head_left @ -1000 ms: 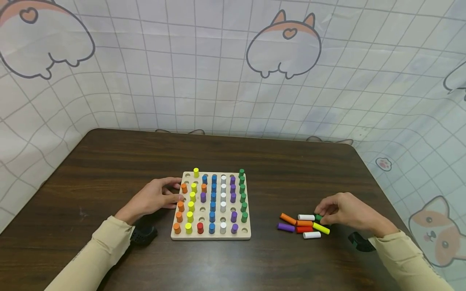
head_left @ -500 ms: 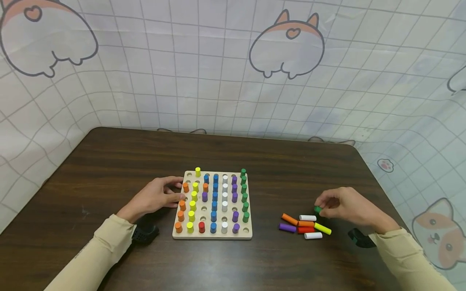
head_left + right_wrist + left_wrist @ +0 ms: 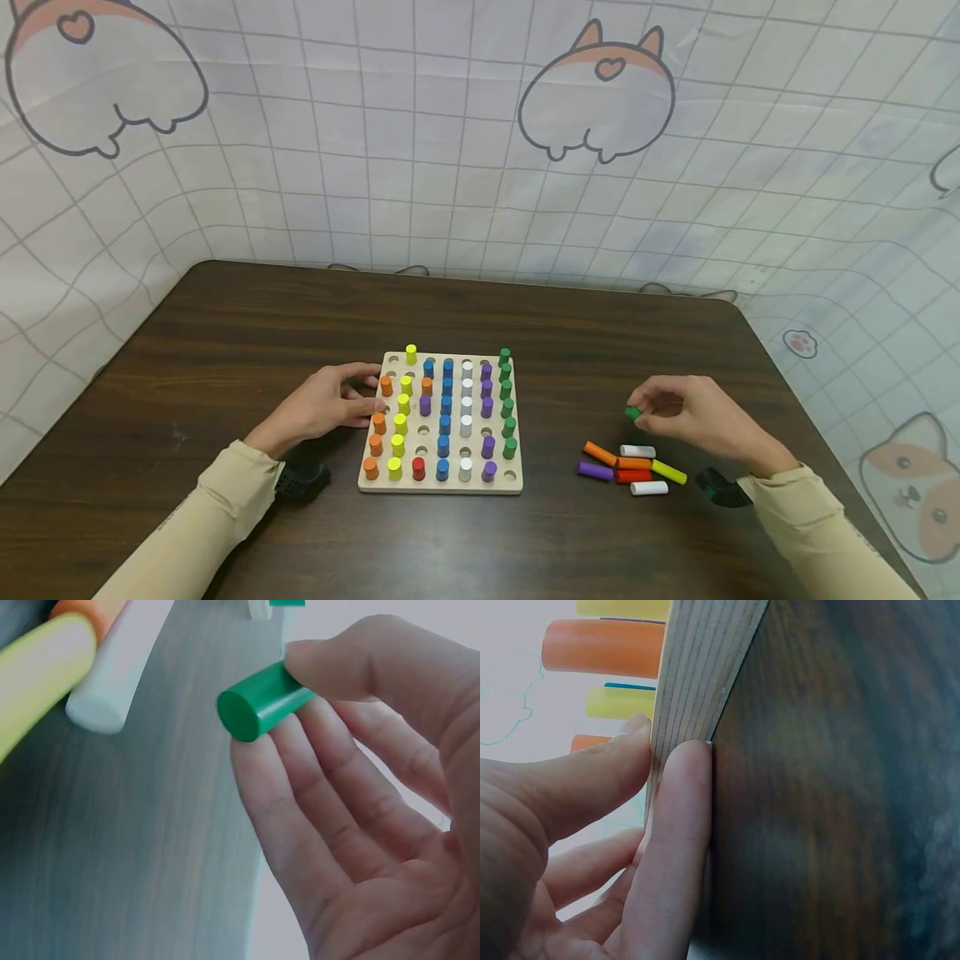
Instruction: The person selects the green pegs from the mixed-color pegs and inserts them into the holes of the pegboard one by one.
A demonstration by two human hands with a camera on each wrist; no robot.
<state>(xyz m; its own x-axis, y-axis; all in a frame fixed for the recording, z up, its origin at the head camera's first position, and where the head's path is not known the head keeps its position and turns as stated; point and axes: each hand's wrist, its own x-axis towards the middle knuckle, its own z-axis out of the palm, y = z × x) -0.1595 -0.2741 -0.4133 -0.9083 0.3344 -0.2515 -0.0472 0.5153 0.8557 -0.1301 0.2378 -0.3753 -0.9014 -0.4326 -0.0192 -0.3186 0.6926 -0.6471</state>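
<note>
A square wooden pegboard (image 3: 439,489) lies on the table, with upright pegs in orange, yellow, blue, white, purple and green columns, one red peg (image 3: 418,468) at the front, and some bare holes. At its left edge my left hand (image 3: 324,404) grips the board; in the left wrist view the thumb (image 3: 592,776) is at the top rim and a finger (image 3: 676,817) lies along the layered side. My right hand (image 3: 693,414) pinches a green peg (image 3: 259,705) between thumb and fingertips, above the table behind the loose pegs. Part of that peg is hidden by the thumb.
Right of the board lie several loose pegs: orange (image 3: 600,453), purple (image 3: 596,472), red (image 3: 633,477), yellow (image 3: 669,472) and white (image 3: 649,488). The dark wooden table (image 3: 285,312) ends at a patterned cloth backdrop (image 3: 442,150).
My right hand has picked the green peg up from the loose pile and carried it up and to the left. My left hand stays at the board's edge. The head view shifts slightly.
</note>
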